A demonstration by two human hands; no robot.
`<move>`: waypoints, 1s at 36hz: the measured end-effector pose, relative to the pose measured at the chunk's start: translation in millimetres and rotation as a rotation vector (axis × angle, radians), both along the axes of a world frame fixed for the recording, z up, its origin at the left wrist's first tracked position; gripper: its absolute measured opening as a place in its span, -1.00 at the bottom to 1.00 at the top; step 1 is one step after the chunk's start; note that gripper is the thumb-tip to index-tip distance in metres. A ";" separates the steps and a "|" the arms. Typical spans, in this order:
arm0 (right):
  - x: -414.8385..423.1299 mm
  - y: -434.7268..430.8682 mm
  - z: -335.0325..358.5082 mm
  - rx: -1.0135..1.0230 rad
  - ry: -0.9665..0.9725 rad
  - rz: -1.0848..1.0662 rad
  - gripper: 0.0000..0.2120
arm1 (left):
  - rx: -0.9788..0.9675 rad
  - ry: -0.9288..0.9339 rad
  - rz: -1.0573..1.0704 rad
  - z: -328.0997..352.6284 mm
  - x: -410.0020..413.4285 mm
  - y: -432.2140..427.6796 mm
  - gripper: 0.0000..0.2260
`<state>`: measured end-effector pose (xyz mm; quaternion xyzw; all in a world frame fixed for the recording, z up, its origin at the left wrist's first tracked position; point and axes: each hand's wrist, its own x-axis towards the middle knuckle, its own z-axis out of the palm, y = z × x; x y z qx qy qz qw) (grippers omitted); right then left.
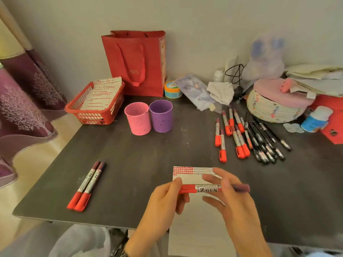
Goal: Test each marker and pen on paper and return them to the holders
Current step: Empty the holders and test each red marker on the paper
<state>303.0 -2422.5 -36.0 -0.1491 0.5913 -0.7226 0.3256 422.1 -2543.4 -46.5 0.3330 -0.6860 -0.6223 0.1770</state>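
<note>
While my left grip [167, 199] pinches the cap of the marker [207, 189] and my right grip [233, 197] holds its barrel just above the paper [194, 229], I judge the task to be at an early stage. Two tested-looking markers [86, 184] lie well left of the grips, and the pile of markers and pens [246, 138] lies beyond the right one. Nothing shows above the pink holder [137, 117] or the purple holder [161, 115] far ahead.

Warm, dim, even light casts soft shadows on the dark grey tabletop [141, 164], its edges bowed by the wide lens; the translucent blue-printed plastic bag [265, 58] behind is blurred
</note>
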 end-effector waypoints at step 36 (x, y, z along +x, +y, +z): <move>-51.0 18.4 36.1 -0.566 -0.460 -0.001 -0.49 | -0.190 -0.302 0.205 -2.5 71.5 0.8 -0.51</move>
